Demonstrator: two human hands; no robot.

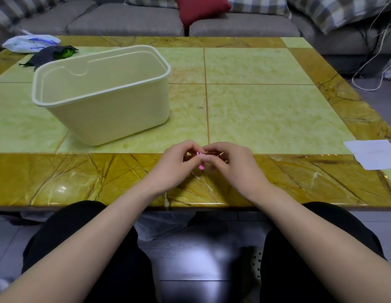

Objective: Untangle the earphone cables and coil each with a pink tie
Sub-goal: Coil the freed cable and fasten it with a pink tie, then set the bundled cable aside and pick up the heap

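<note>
Left hand (177, 164) fingers curled round coiled brown earphone cable (212, 152), right hand (230, 166) fingers pinching small pink tie (200, 159) on it, nearer and right of cream plastic bin (107, 121)

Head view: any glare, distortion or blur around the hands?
Head view: wide-angle stretch toward the corners; lamp glare on the table near-left border and the floor; pink tie and cable small, soft, mostly hidden between left hand and right hand.

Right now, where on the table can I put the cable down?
The green patch between the bin and the paper is bare. So is the yellow edge left of the left hand. The far left corner is crowded: bag, dark cloth.
</note>
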